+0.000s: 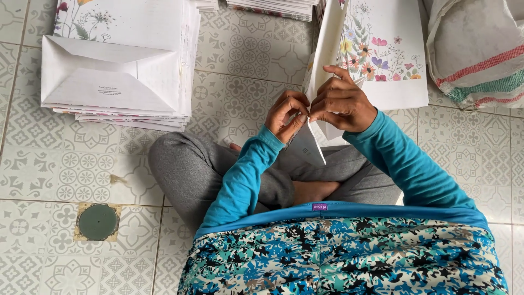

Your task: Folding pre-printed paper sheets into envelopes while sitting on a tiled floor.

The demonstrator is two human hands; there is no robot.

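1. White folded paper stands up over the person's lap, with flowers printed on it
2. Left hand pinches its lower edge, fingers closed tight
3. Right hand curls shut around the fold, just beside the left hand

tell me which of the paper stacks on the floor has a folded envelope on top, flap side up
The stack at upper left: a white folded envelope tops it. The stack at upper right shows a flat flowered sheet.

Your long teal sleeves, your grey trousers, your floral blue, black and white top, teal band above it
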